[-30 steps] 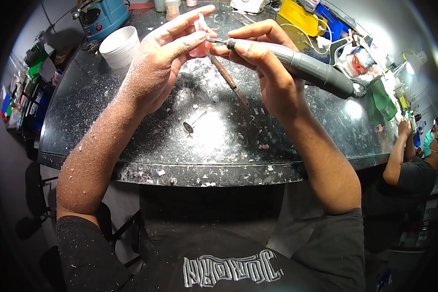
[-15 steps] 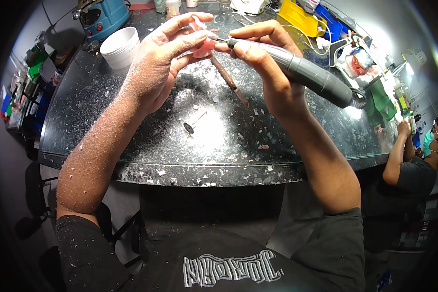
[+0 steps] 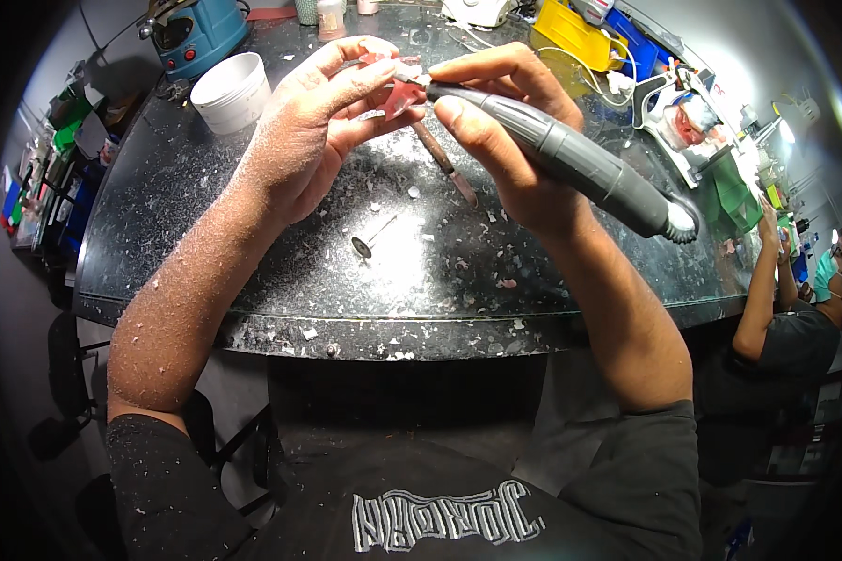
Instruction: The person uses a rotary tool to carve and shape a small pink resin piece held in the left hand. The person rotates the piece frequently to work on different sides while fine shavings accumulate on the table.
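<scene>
Pink acrylic plate, by its look a denture base, was found raised above the black workbench, to the right of the white plastic tub. The left hand held it in a narrow pinch between thumb and fingers. The right hand was wrapped, pen-fashion, around a grey rotary handpiece, whose slim bur pointed at the plate from the side away from the tub.

Progress, in my judgement: grinding was under way and not complete. Pale dust coated the left forearm, and shavings lay nearer the person than the tub, suggesting material was already off. Some shaping presumably remained; how much, I could not establish. A disc on a metal shank and a brown-handled knife lay unheld to the right of the tub.

Not verified: the left fingers covered much of the plate, leaving its outline and finish unread. Bur contact could not be confirmed, nor whether it was spinning. Beyond the tub, a blue machine was cut off at the top; far to the tub's right, a co-worker showed only partly.
</scene>
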Tool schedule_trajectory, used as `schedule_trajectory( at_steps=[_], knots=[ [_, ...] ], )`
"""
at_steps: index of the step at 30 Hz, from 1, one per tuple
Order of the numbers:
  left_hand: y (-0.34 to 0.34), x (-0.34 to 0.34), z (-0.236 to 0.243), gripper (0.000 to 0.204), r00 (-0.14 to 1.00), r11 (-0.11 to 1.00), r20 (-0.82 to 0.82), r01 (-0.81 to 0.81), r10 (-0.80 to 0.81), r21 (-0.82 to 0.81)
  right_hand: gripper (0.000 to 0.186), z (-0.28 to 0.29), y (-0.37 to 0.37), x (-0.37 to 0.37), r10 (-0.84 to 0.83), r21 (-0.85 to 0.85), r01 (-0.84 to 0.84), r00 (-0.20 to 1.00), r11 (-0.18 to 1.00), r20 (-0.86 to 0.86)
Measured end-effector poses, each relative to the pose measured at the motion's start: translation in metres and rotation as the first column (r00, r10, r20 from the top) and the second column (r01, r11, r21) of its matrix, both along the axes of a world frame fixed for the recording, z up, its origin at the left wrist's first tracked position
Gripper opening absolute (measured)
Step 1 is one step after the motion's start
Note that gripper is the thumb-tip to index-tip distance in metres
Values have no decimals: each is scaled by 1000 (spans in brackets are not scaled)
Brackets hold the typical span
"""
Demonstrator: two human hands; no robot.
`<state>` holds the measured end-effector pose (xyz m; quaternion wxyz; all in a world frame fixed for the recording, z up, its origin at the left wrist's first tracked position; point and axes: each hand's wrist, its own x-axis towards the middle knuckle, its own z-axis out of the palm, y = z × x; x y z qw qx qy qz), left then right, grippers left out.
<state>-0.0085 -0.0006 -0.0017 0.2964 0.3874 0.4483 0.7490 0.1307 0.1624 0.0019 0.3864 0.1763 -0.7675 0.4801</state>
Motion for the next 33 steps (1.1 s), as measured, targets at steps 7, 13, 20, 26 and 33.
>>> schedule_trajectory(
  at_steps=[7,13,20,26,33],
  knots=[
    [1,2,0,32,1000,1000,6,15,-15,28,25,1,0,0,-25,30,26,999,999,-38],
    [1,1,-2,25,996,996,55,60,-64,74,27,-1,-1,-1,3,19,-2,999,1000,-54],
    [1,1,-3,20,993,985,41,104,-110,135,27,-1,-2,0,-4,39,7,997,999,-77],
    [0,3,-2,29,997,992,28,75,-78,100,27,1,-1,0,-21,66,27,995,997,-95],
    [1,0,0,49,997,1000,-71,12,-13,-17,29,3,4,-7,-70,-91,56,985,994,-156]
  ],
)
